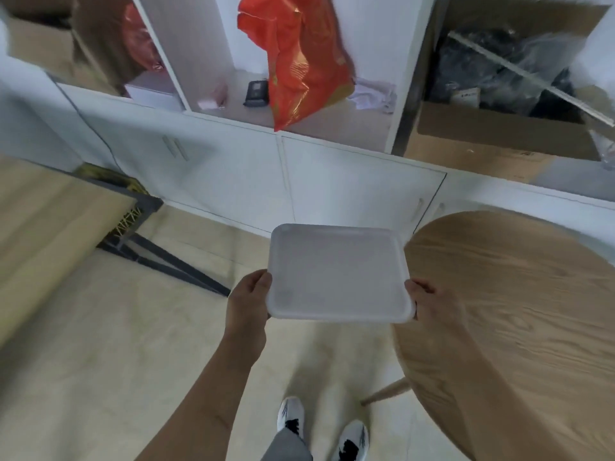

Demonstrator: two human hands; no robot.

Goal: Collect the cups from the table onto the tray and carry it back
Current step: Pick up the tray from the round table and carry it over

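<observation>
Here the left hand (250,296) and right hand (429,302) each close their grip on a near corner of the empty white tray (339,271), held in the air beside the round worktop's (519,314) left edge; it looks light, stiff and smooth, best held at opposite sides.

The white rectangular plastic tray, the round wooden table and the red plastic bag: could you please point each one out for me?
white rectangular plastic tray (336,271): head view, bare middle of its floor.
round wooden table (519,304): head view, bare top.
red plastic bag (299,58): head view, its crumpled middle.
</observation>
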